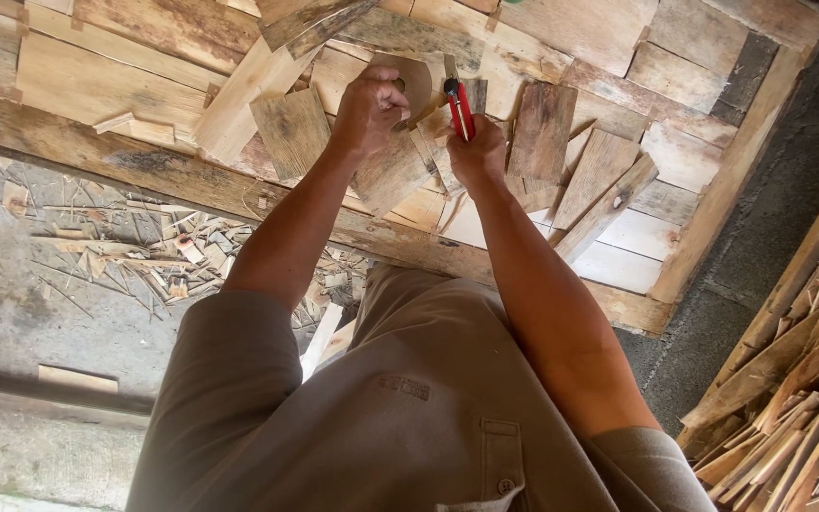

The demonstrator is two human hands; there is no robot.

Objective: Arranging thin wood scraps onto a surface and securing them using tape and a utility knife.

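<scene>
Hands at a plank desk [97,152]. Left hand [369,106] grips a small curved wood offcut [416,81], tilted up, seemingly to present its edge. Right hand [478,156] is clenched round a red-handled cutter [459,106], blade end pointing away, just beside the offcut. Loose boards [542,128] lie overlapped around both. Shavings [135,246] litter the floor; scrap sticks [808,398] are stacked right. No labels or packages visible.

Pale rough-sawn wooden table [97,85] was matt, weathered grey in spots; thin brown wood offcut [414,81] dull, grainy; red-handled cutter [460,109] glossy plastic; grey concrete floor [11,313] rough.
</scene>
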